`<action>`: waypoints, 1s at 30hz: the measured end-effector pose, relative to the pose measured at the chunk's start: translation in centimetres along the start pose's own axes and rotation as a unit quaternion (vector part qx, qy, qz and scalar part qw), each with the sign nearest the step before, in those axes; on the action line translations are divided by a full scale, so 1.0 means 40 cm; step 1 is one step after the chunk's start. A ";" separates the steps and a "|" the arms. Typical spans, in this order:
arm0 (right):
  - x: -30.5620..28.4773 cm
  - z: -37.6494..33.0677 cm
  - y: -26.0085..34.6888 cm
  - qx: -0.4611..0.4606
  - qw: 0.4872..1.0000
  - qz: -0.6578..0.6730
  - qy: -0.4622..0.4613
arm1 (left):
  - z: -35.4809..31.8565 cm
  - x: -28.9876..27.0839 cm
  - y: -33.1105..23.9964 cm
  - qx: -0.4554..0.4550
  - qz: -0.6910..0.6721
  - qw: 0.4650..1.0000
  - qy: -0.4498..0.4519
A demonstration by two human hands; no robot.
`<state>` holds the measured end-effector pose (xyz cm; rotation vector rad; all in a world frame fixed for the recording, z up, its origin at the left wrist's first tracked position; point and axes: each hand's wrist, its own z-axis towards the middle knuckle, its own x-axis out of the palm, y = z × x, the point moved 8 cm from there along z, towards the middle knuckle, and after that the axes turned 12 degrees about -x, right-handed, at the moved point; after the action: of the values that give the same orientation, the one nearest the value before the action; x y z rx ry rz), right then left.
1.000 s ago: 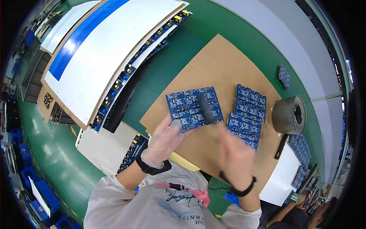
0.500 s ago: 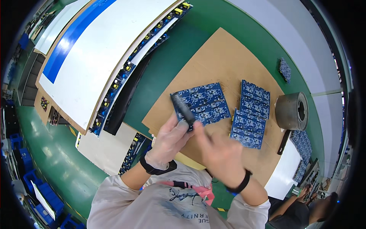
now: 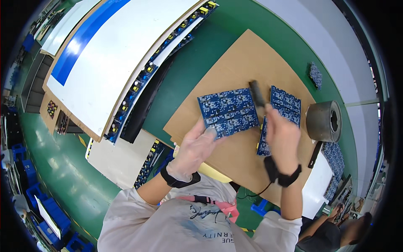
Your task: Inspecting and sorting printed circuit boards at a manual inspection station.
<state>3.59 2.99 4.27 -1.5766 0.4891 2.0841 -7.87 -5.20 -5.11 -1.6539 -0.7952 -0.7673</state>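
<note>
My left hand (image 3: 193, 153), in a thin clear glove, grips the near edge of a blue circuit board panel (image 3: 228, 110) full of small parts. The panel is over the brown cardboard (image 3: 235, 69). My right hand (image 3: 284, 138) is closed round a black brush (image 3: 257, 93), blurred by motion, at the panel's right edge. Right of the brush, more blue board panels (image 3: 286, 101) lie on the cardboard, partly hidden by my right hand and wrist. Dark bands circle both wrists, with a thin cord below the right one.
At left stands a stack of white sheets (image 3: 121, 50) with circuit boards (image 3: 142, 80) along its edge. A grey metal cylinder (image 3: 321, 122) sits at the right, near a black strip (image 3: 315, 155) and more panels (image 3: 333, 161). A co-worker (image 3: 331, 233) works at lower right.
My right hand has swung right with the brush, from the panel's left side to its right edge. The panel in my left hand shows slightly farther right.
</note>
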 end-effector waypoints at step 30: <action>-0.026 -0.142 -0.009 0.032 0.999 0.003 0.004 | -0.002 -0.019 0.000 0.008 -0.110 0.994 0.003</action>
<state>8.52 0.03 3.71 -1.5497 0.5597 2.0464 -8.31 -5.38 -5.71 -1.5651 -0.9889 -0.9150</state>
